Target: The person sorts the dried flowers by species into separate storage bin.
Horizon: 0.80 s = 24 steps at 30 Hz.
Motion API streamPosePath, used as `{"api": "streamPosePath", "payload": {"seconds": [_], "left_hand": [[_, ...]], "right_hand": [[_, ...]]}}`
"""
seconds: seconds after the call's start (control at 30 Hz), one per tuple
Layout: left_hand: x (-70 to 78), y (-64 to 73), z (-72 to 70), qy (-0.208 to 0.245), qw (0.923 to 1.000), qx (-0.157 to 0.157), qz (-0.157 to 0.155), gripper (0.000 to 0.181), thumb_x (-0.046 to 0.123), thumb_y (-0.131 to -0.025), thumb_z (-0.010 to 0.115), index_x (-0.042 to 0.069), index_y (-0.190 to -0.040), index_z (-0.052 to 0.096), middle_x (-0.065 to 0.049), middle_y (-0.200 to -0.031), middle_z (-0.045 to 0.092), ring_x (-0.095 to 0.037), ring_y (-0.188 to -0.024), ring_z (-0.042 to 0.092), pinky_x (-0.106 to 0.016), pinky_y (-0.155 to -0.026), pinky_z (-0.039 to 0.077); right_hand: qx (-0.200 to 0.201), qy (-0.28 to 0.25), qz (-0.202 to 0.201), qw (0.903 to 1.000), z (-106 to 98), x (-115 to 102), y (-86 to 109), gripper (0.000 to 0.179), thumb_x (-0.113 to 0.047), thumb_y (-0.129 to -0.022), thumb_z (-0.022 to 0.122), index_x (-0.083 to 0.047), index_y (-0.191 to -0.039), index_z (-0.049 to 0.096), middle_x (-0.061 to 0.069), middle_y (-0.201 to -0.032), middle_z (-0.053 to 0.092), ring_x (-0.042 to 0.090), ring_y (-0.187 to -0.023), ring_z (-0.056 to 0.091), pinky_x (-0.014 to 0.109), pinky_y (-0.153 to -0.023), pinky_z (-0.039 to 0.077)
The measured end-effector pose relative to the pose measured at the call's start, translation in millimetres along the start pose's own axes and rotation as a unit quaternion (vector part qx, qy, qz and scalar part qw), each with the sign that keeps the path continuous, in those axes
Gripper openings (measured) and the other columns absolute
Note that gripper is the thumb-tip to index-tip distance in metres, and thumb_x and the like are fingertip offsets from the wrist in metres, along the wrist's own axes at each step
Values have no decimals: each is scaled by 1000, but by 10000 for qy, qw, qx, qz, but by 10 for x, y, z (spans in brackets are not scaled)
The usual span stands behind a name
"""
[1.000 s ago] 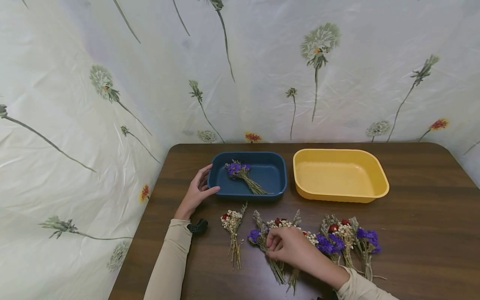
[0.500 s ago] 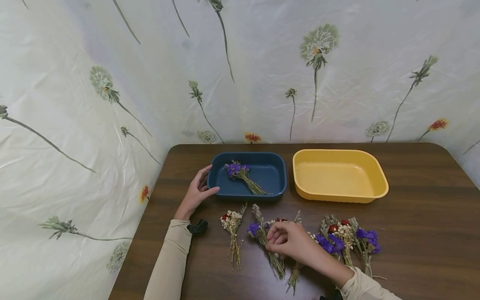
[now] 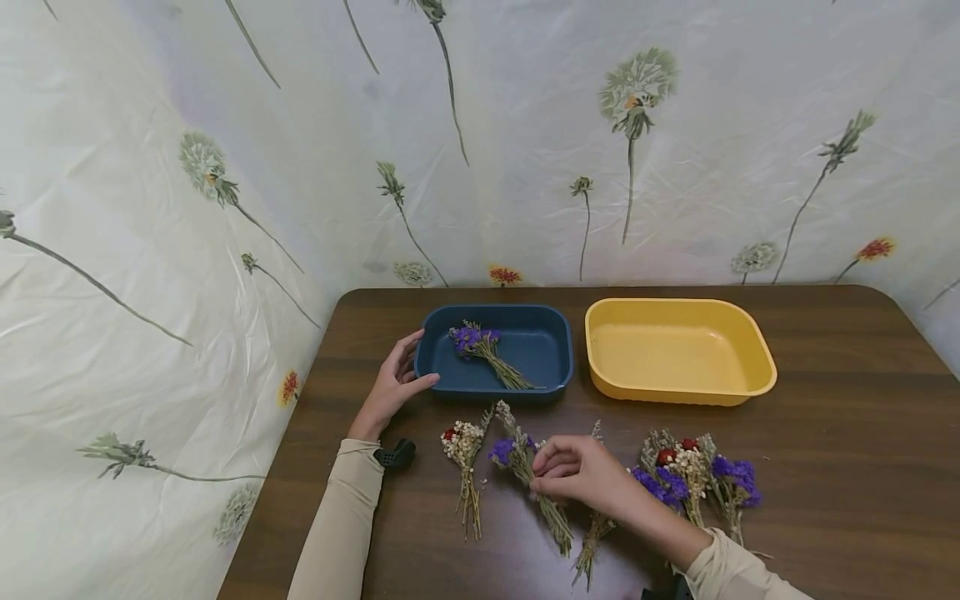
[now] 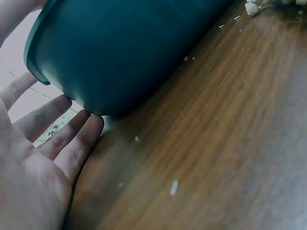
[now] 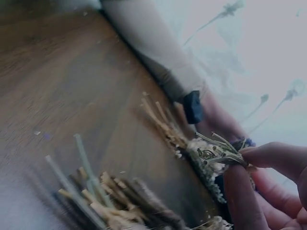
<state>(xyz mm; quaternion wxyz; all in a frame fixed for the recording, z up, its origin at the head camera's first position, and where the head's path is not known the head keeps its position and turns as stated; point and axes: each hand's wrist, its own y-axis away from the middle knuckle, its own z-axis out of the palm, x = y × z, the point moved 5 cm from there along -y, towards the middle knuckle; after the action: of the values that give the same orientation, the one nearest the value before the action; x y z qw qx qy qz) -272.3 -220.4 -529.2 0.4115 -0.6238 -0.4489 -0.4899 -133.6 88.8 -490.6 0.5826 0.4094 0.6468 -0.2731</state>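
My right hand (image 3: 592, 479) pinches the stems of a small dried flower bunch (image 3: 512, 452) with purple blossoms and grey-green sprigs, tilted over the table in the head view. The right wrist view shows the cut stem ends (image 5: 223, 154) between thumb and fingers. At the left end of a dark blue tray (image 3: 495, 392), my left hand (image 3: 390, 387) lies spread, thumb by the front corner. Its nearly straight fingertips touch the outer wall in the left wrist view. Inside that tray lies another purple bunch (image 3: 491, 354).
A yellow tray (image 3: 682, 394) stands right of the blue one. On the table, a white-and-red bunch (image 3: 467, 454) lies left of my right hand. Several more dried bunches (image 3: 697, 479) lie to its right, and stems (image 3: 591, 550) show below it. Small crumbs (image 4: 174, 187) dot the wood.
My right hand has lifted the purple bunch slightly, and its top has shifted left and away from the neighbouring bunch. The left hand and both trays have stayed in place.
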Motion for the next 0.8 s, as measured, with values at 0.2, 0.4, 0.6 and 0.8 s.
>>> {"api": "streamPosePath", "payload": {"seconds": [0.2, 0.4, 0.6, 0.8], "left_hand": [[0, 0, -2, 13, 10000, -13, 6, 76, 15, -96, 75, 28, -160, 36, -8, -166, 36, -35, -151, 40, -61, -120, 36], [-3, -6, -4, 9, 10000, -24, 9, 76, 16, -96, 75, 28, -160, 36, -8, -166, 36, -35, -150, 41, -61, -119, 37], [-5, -8, -5, -24, 10000, -5, 18, 75, 13, -96, 74, 28, -160, 37, -8, -166, 36, -34, -151, 40, -61, -120, 36], [-16, -10, -1, -50, 10000, -5, 14, 75, 16, -96, 74, 26, -161, 36, -9, -166, 35, -35, -151, 39, -59, -120, 36]], "right_hand": [[-82, -589, 293, 9978, -55, -46, -13, 32, -10, -89, 79, 12, -108, 65, 10, -95, 75, 10, -82, 73, 23, -72, 60], [-128, -893, 316, 9954, -104, -78, -61, 33, -8, -90, 78, 15, -109, 64, 1, -91, 76, 9, -82, 73, 23, -72, 60], [-35, -831, 352, 9959, -194, -143, -122, 32, -13, -91, 78, 10, -111, 67, 4, -98, 77, 12, -88, 75, 27, -82, 61], [128, -709, 390, 9966, -339, -212, -223, 33, -17, -93, 78, 6, -114, 68, 3, -100, 77, 13, -91, 75, 31, -84, 62]]}}
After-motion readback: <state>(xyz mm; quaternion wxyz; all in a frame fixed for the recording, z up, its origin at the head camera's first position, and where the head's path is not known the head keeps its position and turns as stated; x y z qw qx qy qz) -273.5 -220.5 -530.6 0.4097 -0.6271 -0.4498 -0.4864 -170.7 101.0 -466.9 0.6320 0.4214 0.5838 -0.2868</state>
